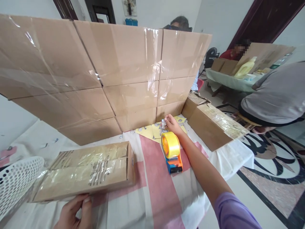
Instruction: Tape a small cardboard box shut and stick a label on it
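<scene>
Cardboard box at the left hand, small item at the far right hand, tape dispenser between

Cardboard and clear tape cover the flat box (88,170) lying on the cloth-covered desk (154,197), its long axis running left to right across the view, slightly tilted; the left hand (73,213) curls its fingers against the box's near edge, partly open, thumb side up. The right hand (172,123) is stretched well forward, fingertips pinched on a small pale object (164,122) lying on a yellow sheet (152,130) close to the taped cardboard wall (107,76); what the object is cannot be told. A tape dispenser with a yellow roll (171,151) stands just beside the right forearm, nearer the right hand than the left, untouched. A white perforated basket (16,178) sits left of the box.
</scene>
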Action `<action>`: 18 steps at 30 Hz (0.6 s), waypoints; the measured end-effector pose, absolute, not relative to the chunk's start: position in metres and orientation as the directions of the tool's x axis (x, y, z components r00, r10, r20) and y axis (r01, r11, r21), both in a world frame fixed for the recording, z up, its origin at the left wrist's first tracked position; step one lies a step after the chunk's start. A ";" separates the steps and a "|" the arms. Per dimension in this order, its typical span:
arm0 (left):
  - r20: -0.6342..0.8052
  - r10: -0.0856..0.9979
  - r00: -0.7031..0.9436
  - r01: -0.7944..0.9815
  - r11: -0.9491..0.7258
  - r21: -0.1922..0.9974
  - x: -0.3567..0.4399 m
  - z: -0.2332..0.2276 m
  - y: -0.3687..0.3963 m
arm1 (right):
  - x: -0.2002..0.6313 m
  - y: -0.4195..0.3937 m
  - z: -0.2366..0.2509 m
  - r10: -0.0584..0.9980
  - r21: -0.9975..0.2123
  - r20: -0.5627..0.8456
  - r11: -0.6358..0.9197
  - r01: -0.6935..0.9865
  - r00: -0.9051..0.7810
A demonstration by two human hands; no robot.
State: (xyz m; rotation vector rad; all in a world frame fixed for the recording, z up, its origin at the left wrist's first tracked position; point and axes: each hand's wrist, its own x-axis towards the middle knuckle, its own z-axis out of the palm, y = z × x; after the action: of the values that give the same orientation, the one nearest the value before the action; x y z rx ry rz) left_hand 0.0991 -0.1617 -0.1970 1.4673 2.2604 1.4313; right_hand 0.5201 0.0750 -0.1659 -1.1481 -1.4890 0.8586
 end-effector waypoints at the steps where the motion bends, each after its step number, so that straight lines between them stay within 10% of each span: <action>1: 0.394 0.750 -0.532 0.678 0.098 0.728 0.101 -0.196 -0.162 | 0.520 0.074 -0.163 0.954 -0.933 0.300 0.293 0.209 -0.002; 18: 0.485 0.733 -0.477 0.686 -0.035 0.727 0.092 -0.213 -0.155 | 0.454 -0.043 -0.029 0.919 -0.933 0.326 0.351 -0.084 0.223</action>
State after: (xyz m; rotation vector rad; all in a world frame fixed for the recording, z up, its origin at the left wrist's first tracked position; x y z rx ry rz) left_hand 0.0923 -0.1554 -0.2126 1.5820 2.1486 1.5682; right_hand 0.4541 -0.0425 -0.0292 -0.9587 -1.1172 0.8631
